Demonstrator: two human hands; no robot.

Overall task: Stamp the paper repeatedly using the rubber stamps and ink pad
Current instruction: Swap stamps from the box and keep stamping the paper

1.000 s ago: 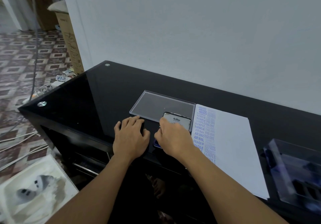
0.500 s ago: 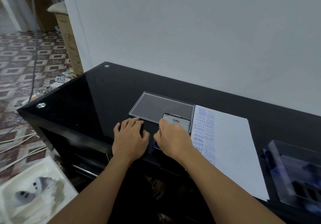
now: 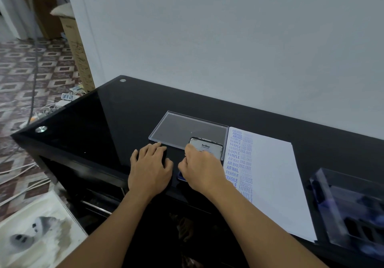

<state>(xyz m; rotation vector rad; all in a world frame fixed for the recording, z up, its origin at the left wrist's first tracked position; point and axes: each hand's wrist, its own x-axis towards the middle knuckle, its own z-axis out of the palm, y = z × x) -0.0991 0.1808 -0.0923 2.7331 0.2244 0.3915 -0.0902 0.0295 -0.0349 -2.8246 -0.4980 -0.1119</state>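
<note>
A white paper [image 3: 274, 176] lies on the black glass table [image 3: 116, 118], its left edge filled with blue stamp marks [image 3: 239, 159]. Left of it sits the ink pad; its Artline lid [image 3: 207, 146] stands raised and a corner of the blue pad [image 3: 181, 178] shows. My right hand [image 3: 199, 170] hovers over the pad with fingers curled down around a rubber stamp, which the hand hides almost fully. My left hand [image 3: 150, 168] rests flat on the table beside the pad, fingers relaxed, over a dark shape I cannot make out.
A clear plastic lid [image 3: 187, 130] lies flat behind the ink pad. A clear box [image 3: 349, 211] with dark stamps stands at the right edge, past the paper. The wall runs close behind the table. Cables and a picture lie on the floor to the left.
Both hands stay where they were over the ink pad and the table. Only the view shifts a little.
</note>
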